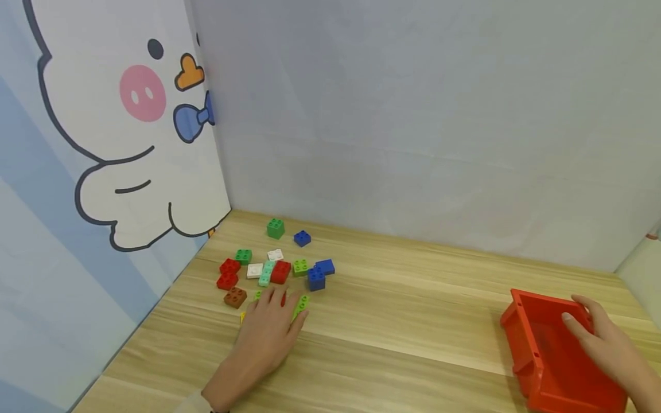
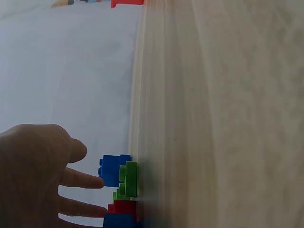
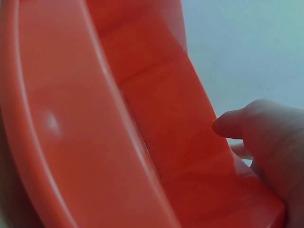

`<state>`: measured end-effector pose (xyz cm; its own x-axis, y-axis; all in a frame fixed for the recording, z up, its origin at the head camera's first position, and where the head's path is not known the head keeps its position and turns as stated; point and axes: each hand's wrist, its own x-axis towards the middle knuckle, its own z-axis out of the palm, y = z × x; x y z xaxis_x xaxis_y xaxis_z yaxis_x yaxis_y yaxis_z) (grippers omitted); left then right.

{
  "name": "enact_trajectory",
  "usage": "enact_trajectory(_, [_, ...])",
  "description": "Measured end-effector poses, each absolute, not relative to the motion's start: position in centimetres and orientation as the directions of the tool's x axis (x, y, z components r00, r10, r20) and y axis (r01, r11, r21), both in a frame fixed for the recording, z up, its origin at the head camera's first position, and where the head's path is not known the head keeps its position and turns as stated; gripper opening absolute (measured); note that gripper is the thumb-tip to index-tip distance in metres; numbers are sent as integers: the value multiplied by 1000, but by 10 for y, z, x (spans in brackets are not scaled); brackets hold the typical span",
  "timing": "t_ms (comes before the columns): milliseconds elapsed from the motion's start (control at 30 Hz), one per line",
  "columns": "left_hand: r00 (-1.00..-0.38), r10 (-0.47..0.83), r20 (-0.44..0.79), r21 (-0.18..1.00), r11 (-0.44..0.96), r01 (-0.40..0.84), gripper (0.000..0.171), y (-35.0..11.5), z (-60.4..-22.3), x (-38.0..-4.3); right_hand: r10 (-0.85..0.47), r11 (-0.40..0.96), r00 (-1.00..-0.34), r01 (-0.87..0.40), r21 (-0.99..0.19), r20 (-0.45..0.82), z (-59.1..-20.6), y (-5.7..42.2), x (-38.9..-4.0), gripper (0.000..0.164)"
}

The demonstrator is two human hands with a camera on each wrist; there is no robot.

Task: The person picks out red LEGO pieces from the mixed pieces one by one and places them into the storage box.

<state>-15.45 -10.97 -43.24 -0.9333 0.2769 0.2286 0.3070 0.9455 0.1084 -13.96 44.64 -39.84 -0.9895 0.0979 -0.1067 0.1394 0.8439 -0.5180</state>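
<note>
A pale backdrop (image 1: 413, 115) bounds the wood-grain table (image 1: 413, 321) behind the red bin (image 1: 527, 338), leaving a wide lane left of it for moving; the right hand (image 1: 609, 347) pinches the bin's right wall, thumb inside, a grip best held steady; well left of the bin, the left hand (image 1: 268, 332) reaches over loose bricks (image 1: 280, 272), fingers slightly spread, fingertip contact unclear; the lime brick (image 1: 301, 306) on its bin-facing side seems best pinched squarely by its sides.
</note>
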Motion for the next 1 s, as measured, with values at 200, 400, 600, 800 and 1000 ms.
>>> enact_trajectory(200, [-935, 268, 233, 120, 946, 301, 44, -111, -432, -155, 63, 775, -992, 119, -621, -112, -404, 450, -137, 69])
enact_trajectory(400, [-932, 261, 253, 127, 946, 299, 43, -113, -428, -157, 45, 757, -996, 87, -648, -82, -409, 454, -138, 65])
enact_trajectory(600, [-929, 257, 266, 143, 942, 302, 44, -115, -429, -160, 26, 760, -1000, 28, -650, -13, -419, 461, -136, 59])
enact_trajectory(800, [-941, 242, 237, 179, 941, 287, 47, -116, -428, -163, 31, 734, -999, 12, -679, 15, -426, 467, -133, 56])
enact_trajectory(1000, [-945, 229, 234, 175, 946, 272, 44, -120, -427, -165, -15, 706, -999, -46, -706, 50, -427, 464, -136, 50])
